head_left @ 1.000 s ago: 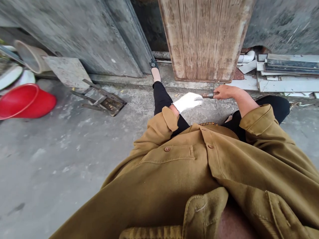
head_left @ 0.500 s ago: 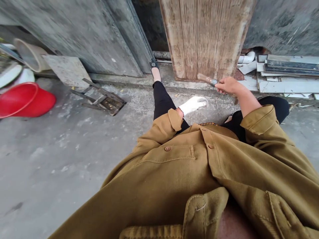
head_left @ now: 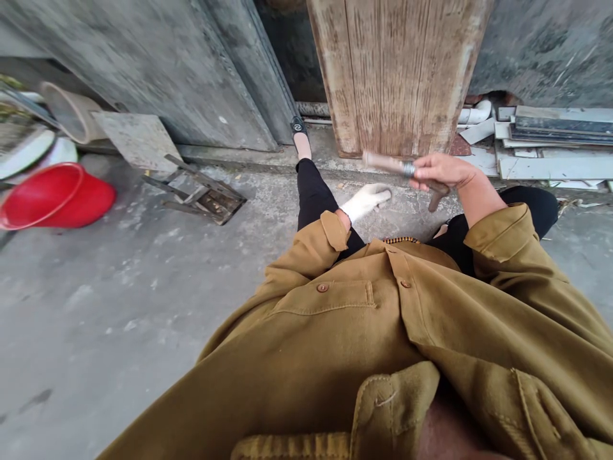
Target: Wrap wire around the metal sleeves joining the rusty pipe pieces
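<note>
My right hand (head_left: 443,171), bare, grips a wooden-handled tool (head_left: 384,163) with silvery wire wound round its middle. Its pale, blurred end points left, close to the foot of a tall wooden panel (head_left: 390,83); its bent brown end sticks out below my fingers. What kind of tool it is cannot be made out. My left hand (head_left: 366,201) wears a white glove and hangs low over the concrete, fingers curled together. Whether anything is inside them is hidden. The panel of worn planks stands upright on the step in front of me.
To the left are a red bucket (head_left: 90,195), a beige bucket (head_left: 76,112), a flat board (head_left: 138,140) and a small wooden stool (head_left: 211,195) lying over. Stacked strips (head_left: 550,163) lie at the right by a white pipe (head_left: 476,113). My outstretched foot (head_left: 301,134) rests near the step.
The tool has come down and away from the panel's lower part, tilting so that its bent end shows. My left hand has shifted slightly left, its fingers more curled.
</note>
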The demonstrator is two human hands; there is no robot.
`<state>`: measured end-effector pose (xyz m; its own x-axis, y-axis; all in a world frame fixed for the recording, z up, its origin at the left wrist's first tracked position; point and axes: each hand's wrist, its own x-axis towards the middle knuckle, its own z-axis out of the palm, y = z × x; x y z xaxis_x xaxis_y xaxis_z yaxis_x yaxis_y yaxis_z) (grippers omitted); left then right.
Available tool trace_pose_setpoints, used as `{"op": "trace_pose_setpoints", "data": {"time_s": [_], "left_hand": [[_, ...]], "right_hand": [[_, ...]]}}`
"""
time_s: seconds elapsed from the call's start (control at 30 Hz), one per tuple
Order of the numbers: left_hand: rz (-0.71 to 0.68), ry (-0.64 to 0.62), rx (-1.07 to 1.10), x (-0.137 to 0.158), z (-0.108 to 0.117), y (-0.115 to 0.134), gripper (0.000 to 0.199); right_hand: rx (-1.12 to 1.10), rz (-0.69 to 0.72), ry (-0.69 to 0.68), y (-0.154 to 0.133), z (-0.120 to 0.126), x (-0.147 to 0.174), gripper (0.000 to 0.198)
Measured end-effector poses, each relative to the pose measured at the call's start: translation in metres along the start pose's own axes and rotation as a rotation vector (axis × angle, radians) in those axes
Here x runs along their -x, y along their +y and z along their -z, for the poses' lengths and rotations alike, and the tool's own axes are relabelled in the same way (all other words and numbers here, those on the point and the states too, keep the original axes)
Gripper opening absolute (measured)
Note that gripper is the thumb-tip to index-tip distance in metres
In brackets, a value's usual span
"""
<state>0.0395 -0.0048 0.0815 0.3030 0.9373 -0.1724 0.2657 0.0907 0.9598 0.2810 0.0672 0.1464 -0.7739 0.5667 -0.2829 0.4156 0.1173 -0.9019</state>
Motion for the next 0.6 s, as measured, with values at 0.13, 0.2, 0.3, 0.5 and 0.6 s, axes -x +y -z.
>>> {"op": "trace_pose_setpoints", "data": {"time_s": [0.13,0.2,0.3,0.5,0.6], "left_hand": [[-0.036,-0.144,-0.114,0.000,-0.006,-0.006,0.014],[-0.074,-0.176,-0.180,-0.001,-0.002,-0.005,0.013],[-0.121,-0.171,-0.253,-0.001,0.006,0.001,0.014],[-0.141,0.062,-0.251,-0.003,0.018,0.010,0.008],[-0.124,0.110,-0.178,-0.005,0.015,0.006,0.010]], "right_hand": [[0.118,-0.239,0.488,0.013,0.009,-0.013,0.034],[0.301,-0.371,0.478,0.018,0.008,-0.021,0.030],[0.625,-0.430,0.282,0.020,0.002,-0.027,0.025],[0.448,-0.409,-0.496,0.014,-0.017,-0.020,0.030],[0.238,-0.227,-0.573,0.006,-0.016,-0.011,0.049]]}}
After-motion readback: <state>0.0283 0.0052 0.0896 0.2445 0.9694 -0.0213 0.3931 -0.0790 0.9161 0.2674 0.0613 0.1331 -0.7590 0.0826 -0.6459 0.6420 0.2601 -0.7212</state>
